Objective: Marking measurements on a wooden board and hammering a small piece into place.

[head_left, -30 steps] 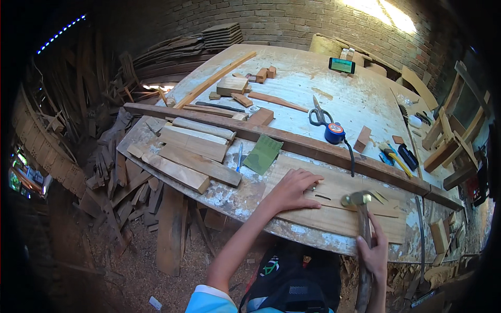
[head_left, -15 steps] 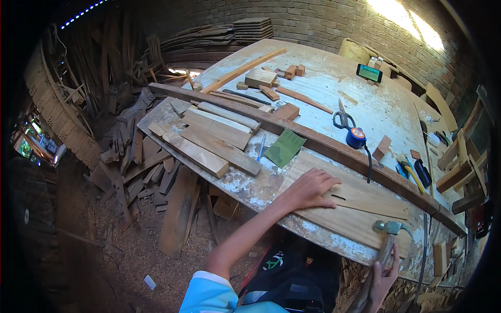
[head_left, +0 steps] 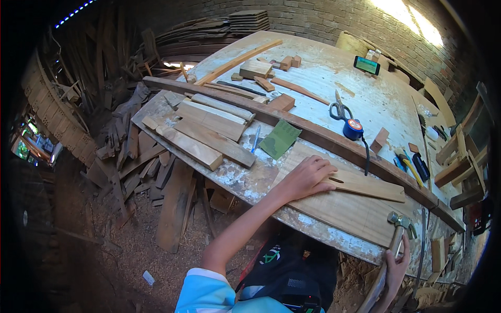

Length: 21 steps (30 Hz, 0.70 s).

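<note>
My left hand [head_left: 311,177] presses down with bunched fingers on a thin tapered wooden board [head_left: 370,187] that has a short dark slot near my thumb. Under it lies a wider pale plank [head_left: 339,214] along the bench's near edge. My right hand [head_left: 397,266] grips the wooden handle of a claw hammer [head_left: 399,221]. The hammer's metal head is at the right end of the plank; whether it touches the wood, I cannot tell. My left fingertips are partly hidden behind the knuckles.
A long dark beam [head_left: 313,138] crosses the bench behind the boards. Cut wood strips [head_left: 209,133], a pen [head_left: 256,139] and green sandpaper [head_left: 280,139] lie to the left. Beyond the beam are scissors [head_left: 340,109], a blue tape measure [head_left: 353,129] and a propped phone [head_left: 367,65].
The hammer head has shifted to the right along the plank's end and turned, with my right hand following. My left hand stays on the thin board. The whole view has tilted slightly.
</note>
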Tool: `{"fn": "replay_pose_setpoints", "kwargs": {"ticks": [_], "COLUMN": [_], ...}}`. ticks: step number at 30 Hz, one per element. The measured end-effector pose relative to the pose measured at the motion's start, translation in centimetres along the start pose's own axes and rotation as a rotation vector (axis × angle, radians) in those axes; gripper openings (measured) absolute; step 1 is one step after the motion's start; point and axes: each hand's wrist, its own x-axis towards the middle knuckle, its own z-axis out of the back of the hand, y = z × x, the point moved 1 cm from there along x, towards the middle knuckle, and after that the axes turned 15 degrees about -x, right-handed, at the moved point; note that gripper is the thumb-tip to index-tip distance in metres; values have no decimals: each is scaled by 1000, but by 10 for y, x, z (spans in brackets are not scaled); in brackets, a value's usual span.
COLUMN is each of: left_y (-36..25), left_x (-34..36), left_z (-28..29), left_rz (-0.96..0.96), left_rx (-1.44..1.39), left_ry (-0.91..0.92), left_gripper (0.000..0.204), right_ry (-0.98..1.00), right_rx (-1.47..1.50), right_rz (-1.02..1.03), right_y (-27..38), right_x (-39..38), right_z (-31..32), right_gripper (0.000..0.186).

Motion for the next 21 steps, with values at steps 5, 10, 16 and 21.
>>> {"fn": "replay_pose_setpoints", "kwargs": {"ticks": [5,10,16,21], "left_y": [6,6,5,3], "left_x": [2,1,3,4], "left_z": [-5,-3,-4,-5], "left_rz": [-8,9,11,111], "left_rx": [-47,-53,-59,-74], "left_ry": [29,-2,-27,-26], "left_gripper": [31,29,33,38], "right_ry": [-21,81,-27,-145], "right_rx": [-204,-537,-1015,-932], "right_rz": [175,207,320,494], "right_y": [15,36,46,80], "right_x": [16,23,23,31], "right_z": [8,20,25,24], "right_gripper": [61,53,46,38]}}
